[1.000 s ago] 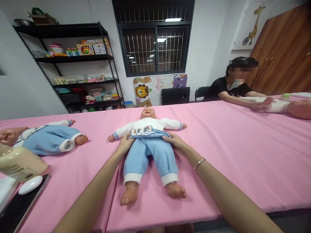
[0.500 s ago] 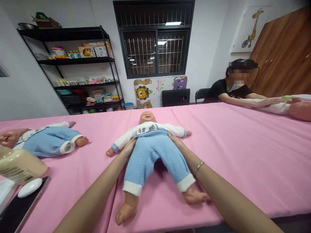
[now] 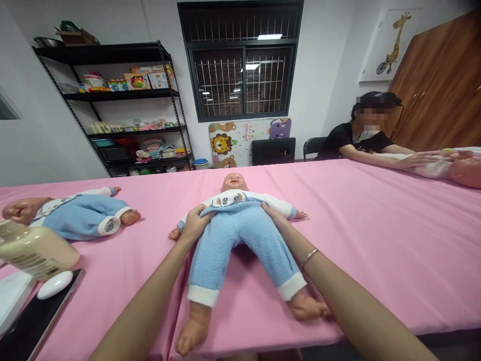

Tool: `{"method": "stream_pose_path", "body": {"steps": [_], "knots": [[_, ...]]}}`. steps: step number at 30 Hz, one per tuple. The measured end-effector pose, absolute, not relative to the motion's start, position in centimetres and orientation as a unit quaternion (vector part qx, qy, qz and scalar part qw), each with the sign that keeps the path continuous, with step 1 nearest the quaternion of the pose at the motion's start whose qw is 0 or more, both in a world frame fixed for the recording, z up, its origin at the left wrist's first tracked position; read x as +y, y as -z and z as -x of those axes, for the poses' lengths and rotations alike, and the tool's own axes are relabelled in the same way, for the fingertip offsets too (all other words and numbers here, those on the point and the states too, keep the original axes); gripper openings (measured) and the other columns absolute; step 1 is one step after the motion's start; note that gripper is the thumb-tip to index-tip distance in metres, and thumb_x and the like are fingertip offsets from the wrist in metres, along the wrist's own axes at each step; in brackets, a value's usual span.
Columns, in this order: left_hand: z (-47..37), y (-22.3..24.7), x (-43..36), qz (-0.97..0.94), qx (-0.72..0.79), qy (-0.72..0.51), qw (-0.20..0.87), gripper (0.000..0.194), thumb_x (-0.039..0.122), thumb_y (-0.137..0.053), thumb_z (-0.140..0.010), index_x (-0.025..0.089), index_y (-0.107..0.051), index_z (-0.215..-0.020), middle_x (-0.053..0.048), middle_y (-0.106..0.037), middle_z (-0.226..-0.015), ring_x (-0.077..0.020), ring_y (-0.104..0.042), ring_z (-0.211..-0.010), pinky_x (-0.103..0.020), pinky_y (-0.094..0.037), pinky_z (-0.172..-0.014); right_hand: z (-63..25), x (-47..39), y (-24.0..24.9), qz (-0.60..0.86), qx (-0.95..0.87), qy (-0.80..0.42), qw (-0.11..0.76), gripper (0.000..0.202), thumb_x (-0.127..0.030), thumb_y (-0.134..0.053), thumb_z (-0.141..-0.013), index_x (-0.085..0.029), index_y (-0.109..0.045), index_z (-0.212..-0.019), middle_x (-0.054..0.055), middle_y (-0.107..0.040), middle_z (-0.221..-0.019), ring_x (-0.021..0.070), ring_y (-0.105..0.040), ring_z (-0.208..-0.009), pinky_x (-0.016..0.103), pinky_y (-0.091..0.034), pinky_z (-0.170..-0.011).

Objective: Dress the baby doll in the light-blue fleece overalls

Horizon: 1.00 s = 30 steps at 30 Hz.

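A baby doll (image 3: 233, 182) lies on its back in front of me, feet toward me and arms spread. It wears a white top with blue cuffs and fluffy light blue pants (image 3: 240, 230) with white cuffs. At the left of the waist, my left hand (image 3: 197, 220) is closed on the waistband, thumb on top. My right hand (image 3: 274, 215) grips the waistband on the other side; its fingers are mostly hidden under the cloth. A bracelet (image 3: 310, 256) circles my right wrist.
Pink sheeting (image 3: 376, 250) covers the table. At left lie a second doll (image 3: 86, 215), a pump bottle (image 3: 45, 250), and a phone (image 3: 41, 316) with a white oval case (image 3: 55, 285) on it. A co-worker (image 3: 349, 135) at far right touches another doll (image 3: 432, 168).
My left hand has risen onto the waistband and closed on it, and the pants' waist is pulled wider to the left. The view has shifted slightly.
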<state>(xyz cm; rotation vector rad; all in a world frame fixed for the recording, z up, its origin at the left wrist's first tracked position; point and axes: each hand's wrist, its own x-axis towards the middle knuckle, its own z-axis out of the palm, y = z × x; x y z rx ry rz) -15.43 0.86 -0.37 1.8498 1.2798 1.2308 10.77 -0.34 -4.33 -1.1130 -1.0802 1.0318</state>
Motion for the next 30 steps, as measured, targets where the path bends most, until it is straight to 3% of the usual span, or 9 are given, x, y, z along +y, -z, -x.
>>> {"method": "stream_pose_path", "body": {"steps": [3,6,10,15,19,23,27,30], "knots": [[15.4,1.1,0.8,-0.66,0.485,-0.468,0.334,0.024,0.04,-0.06,-0.068,0.017,-0.056,-0.071,0.002,-0.057,-0.069,-0.0145,-0.052,-0.069,-0.024,-0.043,-0.065,-11.2,-0.7,3.6,0.49,-0.451,-0.432,0.608,0.046,-0.061,-0.072,-0.052,-0.02,-0.054,-0.065,-0.002,-0.054,-0.059,0.0158,-0.049,-0.062,0.029,-0.04,-0.062],[15.0,1.6,1.0,-0.641,0.434,-0.476,0.417,0.02,0.036,-0.059,-0.068,0.018,-0.06,-0.076,0.0,-0.061,-0.075,-0.0178,-0.056,-0.079,-0.027,-0.044,-0.075,-11.3,-0.8,3.4,0.495,-0.471,-0.394,0.615,0.047,-0.061,-0.071,-0.052,-0.021,-0.048,-0.062,-0.005,-0.046,-0.055,0.0132,-0.042,-0.057,0.028,-0.034,-0.057],[14.4,1.8,1.4,-0.636,0.383,-0.471,0.476,0.021,0.033,-0.056,-0.069,0.019,-0.065,-0.082,-0.002,-0.065,-0.084,-0.0203,-0.056,-0.096,-0.031,-0.04,-0.093,-11.0,-0.4,4.0,0.48,-0.509,-0.405,0.588,0.044,-0.06,-0.068,-0.059,-0.021,-0.055,-0.071,-0.001,-0.057,-0.069,0.0185,-0.05,-0.073,0.031,-0.039,-0.069],[14.0,1.7,1.2,-0.612,0.363,-0.472,0.521,0.026,0.029,-0.058,-0.066,0.018,-0.068,-0.087,-0.003,-0.068,-0.094,-0.0223,-0.057,-0.099,-0.035,-0.037,-0.099,-10.7,-0.7,3.9,0.457,-0.498,-0.48,0.56,0.039,-0.049,-0.073,-0.061,-0.02,-0.057,-0.082,0.001,-0.063,-0.083,0.0206,-0.055,-0.085,0.032,-0.041,-0.077],[14.1,1.0,0.1,-0.55,0.384,-0.456,0.584,0.029,0.031,-0.056,-0.069,0.016,-0.068,-0.09,-0.005,-0.069,-0.096,-0.0259,-0.058,-0.1,-0.037,-0.039,-0.095,-10.9,-2.2,2.2,0.377,-0.48,-0.571,0.548,0.039,-0.037,-0.076,-0.059,-0.02,-0.058,-0.089,-0.001,-0.062,-0.086,0.0165,-0.054,-0.084,0.028,-0.04,-0.076],[14.1,-0.1,-0.9,-0.553,0.334,-0.449,0.617,0.03,0.024,-0.062,-0.062,0.016,-0.066,-0.091,-0.004,-0.068,-0.095,-0.0242,-0.057,-0.1,-0.033,-0.04,-0.091,-11.6,-3.2,0.4,0.371,-0.512,-0.582,0.511,0.031,-0.043,-0.072,-0.064,-0.019,-0.058,-0.078,-0.002,-0.057,-0.076,0.0125,-0.048,-0.07,0.025,-0.035,-0.064],[14.1,-0.2,-0.9,-0.506,0.324,-0.481,0.638,0.034,0.03,-0.065,-0.067,0.02,-0.059,-0.099,0.001,-0.064,-0.08,-0.0157,-0.058,-0.078,-0.026,-0.044,-0.072,-12.2,-3.3,0.1,0.449,-0.608,-0.49,0.434,0.034,-0.049,-0.068,-0.07,-0.017,-0.057,-0.068,-0.002,-0.053,-0.068,0.0114,-0.043,-0.064,0.025,-0.03,-0.06],[14.2,0.3,-0.2,-0.506,0.368,-0.524,0.578,0.039,0.033,-0.069,-0.067,0.019,-0.055,-0.101,0.003,-0.059,-0.072,-0.0104,-0.054,-0.065,-0.021,-0.041,-0.061,-12.5,-3.2,0.3,0.44,-0.586,-0.513,0.448,0.033,-0.047,-0.071,-0.067,-0.018,-0.057,-0.071,-0.002,-0.054,-0.068,0.0114,-0.044,-0.063,0.025,-0.03,-0.06]]}}
